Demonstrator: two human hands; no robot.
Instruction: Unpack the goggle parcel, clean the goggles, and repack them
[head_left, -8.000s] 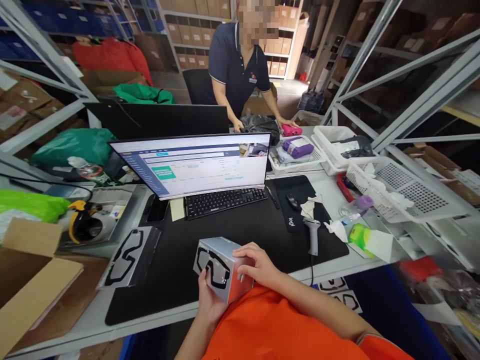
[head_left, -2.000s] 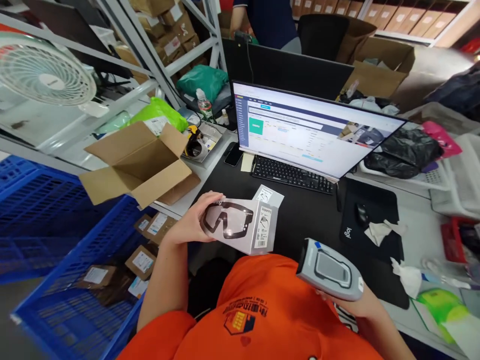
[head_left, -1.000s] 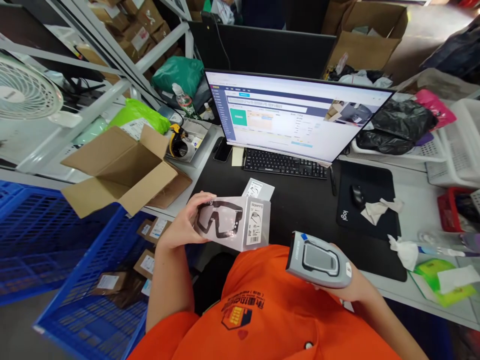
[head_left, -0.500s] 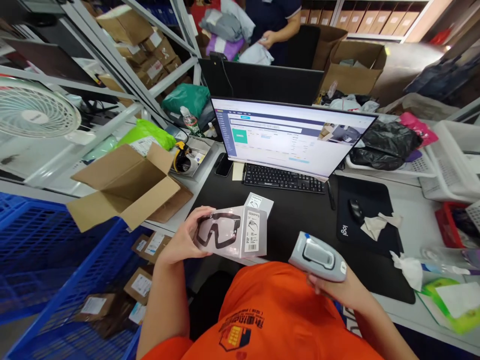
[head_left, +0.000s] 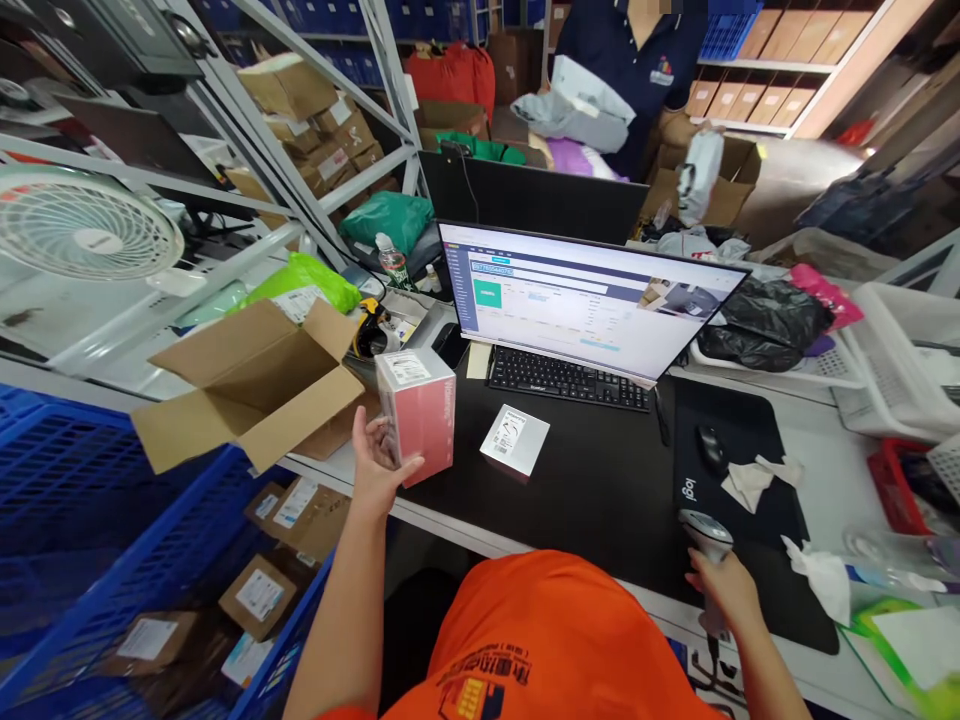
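Note:
My left hand (head_left: 373, 470) grips a goggles box (head_left: 418, 414), held upright with its pink side and white label showing, just right of an open cardboard carton (head_left: 251, 385). My right hand (head_left: 726, 587) is closed round the grey barcode scanner (head_left: 703, 537), low at the front edge of the black desk mat (head_left: 600, 490). A second small grey box (head_left: 514, 441) lies flat on the mat in front of the keyboard (head_left: 566, 378).
A monitor (head_left: 589, 305) stands behind the keyboard, with a mouse (head_left: 706, 442) and crumpled tissues (head_left: 754, 478) on a pad to the right. White baskets (head_left: 896, 365) sit far right, blue crates (head_left: 90, 560) with parcels lower left, a fan (head_left: 86, 225) at left. Another person (head_left: 637, 60) handles bags beyond the desk.
My left hand has turned the goggles box upright and carried it left toward the open carton. My right hand has lowered the scanner to the mat's front right.

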